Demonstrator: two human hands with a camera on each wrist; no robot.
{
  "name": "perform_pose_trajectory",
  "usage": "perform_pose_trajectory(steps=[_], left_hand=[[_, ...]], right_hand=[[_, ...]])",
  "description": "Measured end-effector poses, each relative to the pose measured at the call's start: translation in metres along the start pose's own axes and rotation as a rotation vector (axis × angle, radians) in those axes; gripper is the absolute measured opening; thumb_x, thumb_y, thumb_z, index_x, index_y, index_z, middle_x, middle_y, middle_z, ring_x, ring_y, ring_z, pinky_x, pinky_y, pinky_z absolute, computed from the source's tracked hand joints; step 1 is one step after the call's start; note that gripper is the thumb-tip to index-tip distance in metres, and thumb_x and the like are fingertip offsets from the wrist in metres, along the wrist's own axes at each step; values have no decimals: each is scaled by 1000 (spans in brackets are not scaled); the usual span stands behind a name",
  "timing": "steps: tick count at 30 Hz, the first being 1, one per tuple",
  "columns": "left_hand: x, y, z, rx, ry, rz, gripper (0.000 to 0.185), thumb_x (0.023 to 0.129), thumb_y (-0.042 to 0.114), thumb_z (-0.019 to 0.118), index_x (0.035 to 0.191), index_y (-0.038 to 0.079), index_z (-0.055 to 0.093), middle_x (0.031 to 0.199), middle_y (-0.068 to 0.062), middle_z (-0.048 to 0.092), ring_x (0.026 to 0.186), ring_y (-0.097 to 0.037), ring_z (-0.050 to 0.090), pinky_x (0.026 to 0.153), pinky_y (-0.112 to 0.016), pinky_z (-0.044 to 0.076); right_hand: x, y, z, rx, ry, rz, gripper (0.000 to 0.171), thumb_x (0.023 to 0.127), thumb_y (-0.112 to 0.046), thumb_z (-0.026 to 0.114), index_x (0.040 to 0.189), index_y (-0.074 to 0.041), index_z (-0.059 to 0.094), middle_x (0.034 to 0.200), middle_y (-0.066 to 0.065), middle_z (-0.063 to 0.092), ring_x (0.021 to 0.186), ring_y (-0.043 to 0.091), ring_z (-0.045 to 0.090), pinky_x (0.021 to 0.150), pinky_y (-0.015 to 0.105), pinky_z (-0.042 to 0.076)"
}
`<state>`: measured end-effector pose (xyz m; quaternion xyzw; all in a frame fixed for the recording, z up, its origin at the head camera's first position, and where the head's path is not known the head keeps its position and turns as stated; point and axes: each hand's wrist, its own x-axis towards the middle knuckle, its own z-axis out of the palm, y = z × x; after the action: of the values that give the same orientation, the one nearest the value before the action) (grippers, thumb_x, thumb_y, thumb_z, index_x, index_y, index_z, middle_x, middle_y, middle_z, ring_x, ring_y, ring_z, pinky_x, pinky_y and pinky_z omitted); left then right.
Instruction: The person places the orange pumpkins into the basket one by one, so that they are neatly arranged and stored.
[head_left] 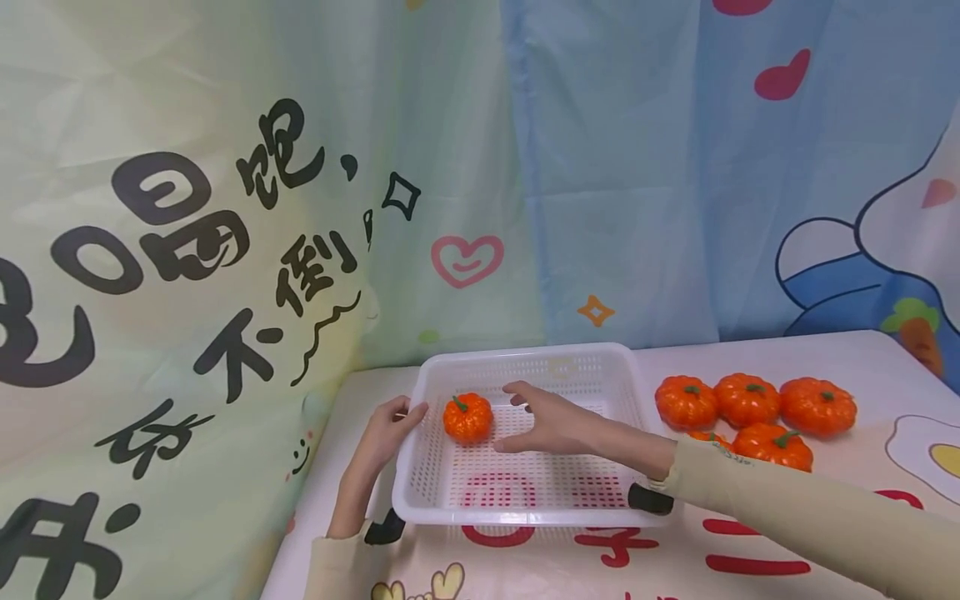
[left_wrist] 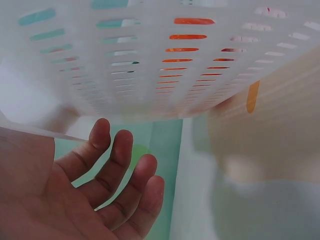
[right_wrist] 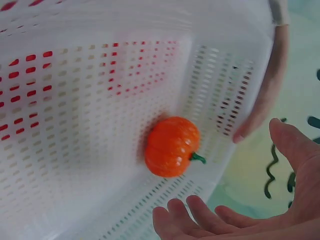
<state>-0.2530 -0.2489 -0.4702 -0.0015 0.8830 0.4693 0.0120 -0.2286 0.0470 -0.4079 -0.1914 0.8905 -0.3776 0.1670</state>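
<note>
A white perforated basket (head_left: pixel 525 492) sits on the table. One small orange pumpkin (head_left: pixel 467 417) lies inside it near the left wall, and it also shows in the right wrist view (right_wrist: pixel 172 146). My right hand (head_left: pixel 517 417) hovers open just right of the pumpkin with its fingers spread, not touching it (right_wrist: pixel 240 185). My left hand (head_left: pixel 386 433) is at the basket's left side, thumb resting on the rim. In the left wrist view its fingers (left_wrist: pixel 120 170) lie relaxed beside the basket wall (left_wrist: pixel 150 60) and grip nothing.
Several more orange pumpkins (head_left: pixel 746 400) are grouped on the table right of the basket. The table (head_left: pixel 825 533) wears a printed cloth. A printed curtain (head_left: pixel 225 250) hangs close behind and to the left.
</note>
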Motion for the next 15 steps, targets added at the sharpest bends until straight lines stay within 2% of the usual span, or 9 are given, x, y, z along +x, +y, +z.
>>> perform_pose_trajectory(steps=[6, 15], left_hand=[[-1, 0, 0, -5, 4, 4, 26, 97, 31, 66, 97, 5, 63, 97, -13, 68, 75, -17, 65, 66, -32, 61], [0, 2, 0, -10, 8, 1, 25, 97, 30, 66, 95, 5, 63, 93, -12, 68, 74, -16, 64, 65, -31, 60]], right_hand=[[-14, -4, -18, 38, 29, 9, 88, 80, -45, 80, 151, -12, 38, 145, 14, 53, 132, 36, 51, 99, 55, 52], [-36, 7, -45, 131, 60, -37, 85, 84, -47, 77, 152, -15, 36, 147, 13, 50, 135, 36, 49, 108, 55, 45]])
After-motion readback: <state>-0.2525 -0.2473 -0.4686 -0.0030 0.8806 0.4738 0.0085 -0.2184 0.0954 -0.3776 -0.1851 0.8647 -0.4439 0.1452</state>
